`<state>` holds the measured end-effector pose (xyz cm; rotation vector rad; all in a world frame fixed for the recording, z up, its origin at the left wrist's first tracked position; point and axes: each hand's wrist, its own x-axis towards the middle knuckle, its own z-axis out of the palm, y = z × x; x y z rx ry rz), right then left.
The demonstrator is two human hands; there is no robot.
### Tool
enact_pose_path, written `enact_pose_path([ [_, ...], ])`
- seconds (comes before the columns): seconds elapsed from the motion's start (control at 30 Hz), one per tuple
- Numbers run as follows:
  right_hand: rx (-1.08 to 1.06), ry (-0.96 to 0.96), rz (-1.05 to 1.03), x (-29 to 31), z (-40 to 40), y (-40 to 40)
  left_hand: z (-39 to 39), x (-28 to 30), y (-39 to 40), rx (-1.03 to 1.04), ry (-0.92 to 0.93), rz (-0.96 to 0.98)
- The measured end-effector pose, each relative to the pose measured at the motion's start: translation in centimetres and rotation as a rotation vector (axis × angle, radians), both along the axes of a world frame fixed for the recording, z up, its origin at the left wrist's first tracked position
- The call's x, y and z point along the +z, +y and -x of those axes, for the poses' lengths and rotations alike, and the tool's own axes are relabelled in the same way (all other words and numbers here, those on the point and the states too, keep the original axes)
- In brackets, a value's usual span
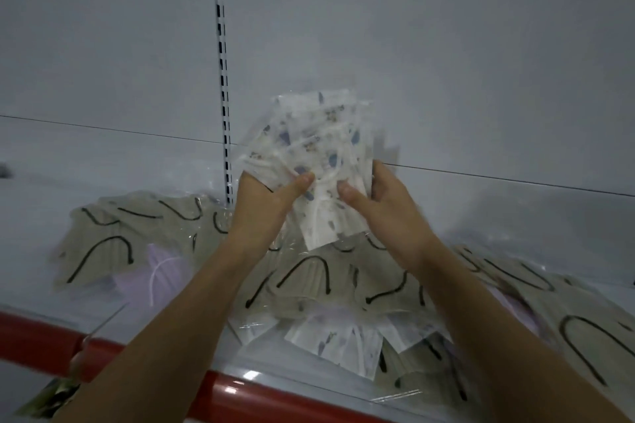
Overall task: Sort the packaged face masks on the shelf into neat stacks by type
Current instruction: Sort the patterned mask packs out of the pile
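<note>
Both hands hold up a fanned bunch of white face masks with blue-grey prints (321, 144) in clear wrappers, above the shelf. My left hand (266, 206) grips the bunch's lower left, thumb pressed on the front. My right hand (385, 206) grips its lower right, thumb also on the front. Below lies a loose heap of beige masks with black ear loops (309, 282). A lilac mask (161, 268) shows among them at the left. More white printed masks (343, 343) lie near the shelf's front.
The white shelf (41, 203) has a red front rail (240, 395) and a white back panel with a slotted upright (223, 86). More beige masks (584, 336) spread to the right. A dark patterned packet (48, 398) pokes out below the rail at the lower left.
</note>
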<state>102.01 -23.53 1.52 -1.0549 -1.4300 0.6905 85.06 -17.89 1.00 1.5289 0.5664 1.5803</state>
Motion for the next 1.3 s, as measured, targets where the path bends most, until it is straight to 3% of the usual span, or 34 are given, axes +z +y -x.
enact_pose_path([
  [0.13, 0.045, -0.188, 0.140, -1.9, 0.5, 0.9, -1.0, -0.3, -1.1, -0.098, 0.059, 0.046],
  [0.3, -0.036, 0.028, -0.047, -0.7, 0.8, 0.3, -0.7, -0.3, -1.1, -0.022, -0.013, 0.021],
  [0.43, 0.119, -0.103, 0.051, -1.5, 2.0, 0.0, -1.1, -0.5, -1.2, -0.043, 0.002, -0.041],
  [0.57, 0.070, -0.002, 0.017, -1.0, 1.7, -0.1, -1.1, -0.5, -1.1, -0.045, -0.035, -0.008],
  [0.7, 0.175, -0.203, 0.060, -1.9, 1.2, 0.4, -1.4, -1.0, -0.4, -0.096, 0.091, 0.066],
  [0.9, 0.020, -0.252, 0.153, -1.9, 0.4, 1.1, -1.2, -0.3, 0.2, -0.013, 0.000, 0.089],
  [1.0, -0.050, -0.145, 0.157, -2.1, 0.8, 0.9, -0.9, -0.7, 0.6, -0.020, -0.145, 0.193],
  [1.13, -0.093, -0.101, 0.126, -1.4, 0.9, 0.9, -0.4, -1.0, 1.3, -0.104, -0.192, 0.305],
  [1.23, -0.047, -0.097, 0.153, -0.2, 0.2, 0.0, 1.0, 0.7, 1.4, -0.133, -0.160, 0.308],
  [1.3, -0.016, -0.127, 0.188, 0.4, -0.6, -0.6, 2.6, 2.7, 1.6, -0.063, -0.030, 0.289],
])
